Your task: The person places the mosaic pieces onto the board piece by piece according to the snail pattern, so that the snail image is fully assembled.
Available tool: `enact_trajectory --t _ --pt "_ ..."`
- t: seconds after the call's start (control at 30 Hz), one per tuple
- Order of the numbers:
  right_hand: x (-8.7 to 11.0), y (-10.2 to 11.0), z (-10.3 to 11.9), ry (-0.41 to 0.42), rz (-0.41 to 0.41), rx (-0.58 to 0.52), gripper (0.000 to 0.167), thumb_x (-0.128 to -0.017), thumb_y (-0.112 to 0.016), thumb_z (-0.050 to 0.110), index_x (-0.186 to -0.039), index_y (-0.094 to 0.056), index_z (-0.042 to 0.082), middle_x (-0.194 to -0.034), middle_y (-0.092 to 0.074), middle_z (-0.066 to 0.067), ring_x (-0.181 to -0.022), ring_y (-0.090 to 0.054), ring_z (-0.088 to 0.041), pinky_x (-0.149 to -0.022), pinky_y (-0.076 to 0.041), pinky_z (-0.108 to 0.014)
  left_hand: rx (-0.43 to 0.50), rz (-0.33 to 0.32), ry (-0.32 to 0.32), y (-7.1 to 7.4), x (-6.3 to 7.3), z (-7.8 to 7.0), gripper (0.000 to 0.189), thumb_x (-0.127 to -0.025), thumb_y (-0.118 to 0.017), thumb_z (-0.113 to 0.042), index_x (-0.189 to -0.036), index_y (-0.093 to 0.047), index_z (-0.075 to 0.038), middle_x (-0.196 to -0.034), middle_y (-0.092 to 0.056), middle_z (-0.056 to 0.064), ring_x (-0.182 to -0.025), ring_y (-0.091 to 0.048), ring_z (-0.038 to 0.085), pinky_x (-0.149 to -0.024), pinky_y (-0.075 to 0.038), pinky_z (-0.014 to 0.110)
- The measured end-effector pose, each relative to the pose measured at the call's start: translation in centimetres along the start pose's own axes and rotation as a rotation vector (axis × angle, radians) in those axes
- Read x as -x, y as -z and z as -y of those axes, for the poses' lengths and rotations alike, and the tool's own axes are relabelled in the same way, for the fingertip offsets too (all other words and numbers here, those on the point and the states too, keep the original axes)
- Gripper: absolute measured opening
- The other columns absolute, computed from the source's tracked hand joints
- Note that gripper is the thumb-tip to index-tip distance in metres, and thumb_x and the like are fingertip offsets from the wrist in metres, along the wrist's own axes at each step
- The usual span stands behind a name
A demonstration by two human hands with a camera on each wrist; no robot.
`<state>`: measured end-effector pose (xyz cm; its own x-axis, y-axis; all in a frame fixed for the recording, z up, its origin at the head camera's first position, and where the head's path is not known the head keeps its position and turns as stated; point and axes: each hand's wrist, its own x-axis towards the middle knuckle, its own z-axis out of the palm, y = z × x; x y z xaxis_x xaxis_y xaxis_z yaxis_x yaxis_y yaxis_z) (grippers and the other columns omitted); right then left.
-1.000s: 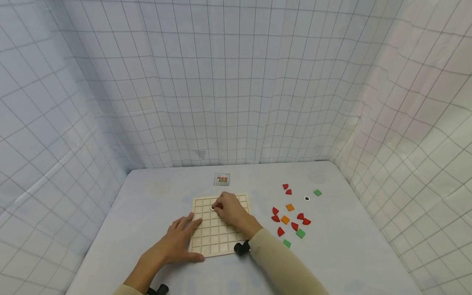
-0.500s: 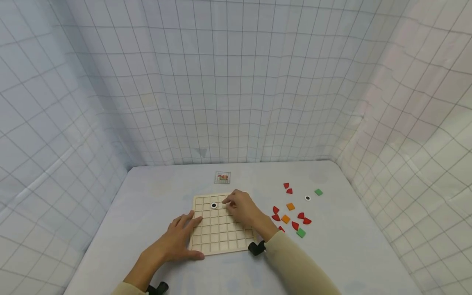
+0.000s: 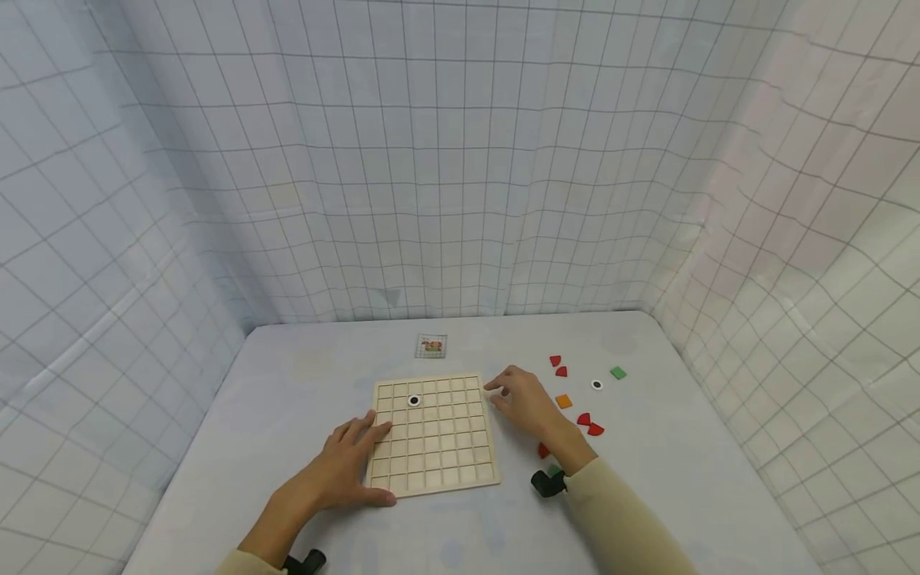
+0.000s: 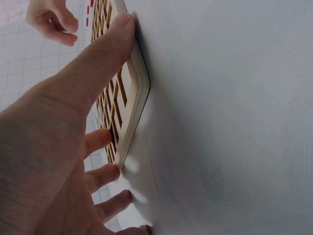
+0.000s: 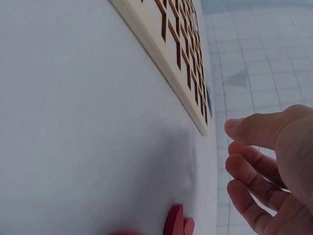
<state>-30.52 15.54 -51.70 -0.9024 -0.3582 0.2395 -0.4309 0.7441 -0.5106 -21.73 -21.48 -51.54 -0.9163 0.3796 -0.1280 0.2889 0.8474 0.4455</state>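
A square wooden grid board (image 3: 444, 447) lies on the table before me. One white disc with a black centre (image 3: 414, 401) sits in a cell of its upper left part. My left hand (image 3: 346, 467) rests along the board's left side, its fingers spread at the edge and the thumb at the near left corner, as the left wrist view also shows. Just past the board's right edge is my right hand (image 3: 528, 403), raised, with loosely bent fingers and nothing between them. In the right wrist view, red pieces (image 5: 174, 221) lie below that hand.
Right of the board are scattered red quarter-round pieces (image 3: 596, 430), an orange square (image 3: 564, 402), a green piece (image 3: 618, 373) and a second black-centred white disc (image 3: 597, 385). Behind the board lies a small picture card (image 3: 431, 346). Gridded cloth walls (image 3: 446, 184) enclose the table.
My right hand has let go of the white disc, leaving it in the board, and has moved right off the board toward the scattered pieces. The left hand has stayed at the board's edge.
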Motion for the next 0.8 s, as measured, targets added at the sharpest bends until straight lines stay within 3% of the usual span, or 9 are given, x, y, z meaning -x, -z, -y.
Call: enact_trajectory --t 0.23,0.4,0.57,0.8 --pt "2.1 2.2 -3.5 -0.142 -0.052 0.021 0.023 -0.104 -0.088 0.009 -0.127 -0.089 0.012 -0.122 -0.081 -0.007 -0.106 -0.076 -0.023 -0.087 -0.066 -0.036 0.016 0.006 -0.002 -0.1 0.1 0.2 0.127 -0.077 -0.106 -0.064 -0.177 -0.047 -0.014 -0.19 -0.031 0.027 -0.165 -0.037 0.066 -0.122 -0.046 0.086" --pt "3.7 3.9 -6.3 -0.194 -0.071 0.003 0.025 -0.105 -0.088 0.012 -0.131 -0.088 0.011 -0.125 -0.08 -0.008 -0.109 -0.074 -0.025 -0.087 -0.064 -0.034 0.013 0.009 0.006 -0.2 -0.1 0.4 0.127 -0.077 -0.106 -0.065 -0.178 -0.046 -0.014 -0.19 -0.03 0.026 -0.166 -0.036 0.067 -0.123 -0.044 0.087" --pt "4.9 5.3 -9.0 -0.239 -0.095 0.009 0.027 -0.108 -0.085 0.015 -0.134 -0.086 0.008 -0.131 -0.079 -0.016 -0.113 -0.074 -0.031 -0.091 -0.065 -0.04 0.017 0.01 0.016 -0.2 -0.1 0.4 0.128 -0.076 -0.106 -0.065 -0.178 -0.047 -0.015 -0.19 -0.031 0.027 -0.166 -0.036 0.066 -0.123 -0.045 0.086" --pt "6.2 6.7 -12.1 -0.372 -0.131 0.008 0.036 -0.11 -0.08 0.017 -0.145 -0.081 0.007 -0.14 -0.071 -0.026 -0.122 -0.072 -0.04 -0.097 -0.069 -0.053 0.032 0.01 0.009 0.2 0.0 0.2 0.125 -0.078 -0.107 -0.061 -0.177 -0.047 -0.014 -0.19 -0.031 0.027 -0.166 -0.036 0.065 -0.123 -0.045 0.086"
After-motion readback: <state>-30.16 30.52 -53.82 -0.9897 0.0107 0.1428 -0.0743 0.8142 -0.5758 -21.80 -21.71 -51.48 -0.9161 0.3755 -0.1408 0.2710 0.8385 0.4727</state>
